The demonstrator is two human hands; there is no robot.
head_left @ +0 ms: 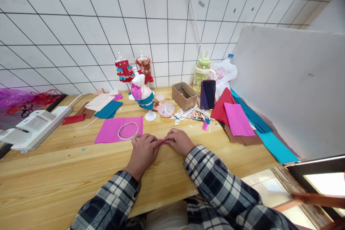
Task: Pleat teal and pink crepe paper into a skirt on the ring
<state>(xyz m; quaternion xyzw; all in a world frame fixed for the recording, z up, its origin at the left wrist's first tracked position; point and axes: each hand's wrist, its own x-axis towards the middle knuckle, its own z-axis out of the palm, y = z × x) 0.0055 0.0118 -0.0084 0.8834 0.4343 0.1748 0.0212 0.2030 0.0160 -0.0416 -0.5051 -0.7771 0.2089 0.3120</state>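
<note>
Both my hands meet at the middle of the wooden table, fingers bent and pinching. Between them shows a narrow bit of magenta crepe paper [161,141], mostly hidden by my fingers. My left hand [146,150] grips its left end, and my right hand [178,141] pinches its right end. Just beyond my left hand lies a flat magenta sheet [107,130] with a white ring [119,132] on it. Farther back stands a small dress form [146,94] wrapped in white, magenta and teal paper on a round white base.
Behind are two more dressed forms [124,71], a pink dish [166,110], a cardboard box [184,96], paper scraps [185,114], a phone [207,94] and a green-lidded jug [201,75]. Folded coloured papers [239,119] lie right; a power strip [40,129] lies left.
</note>
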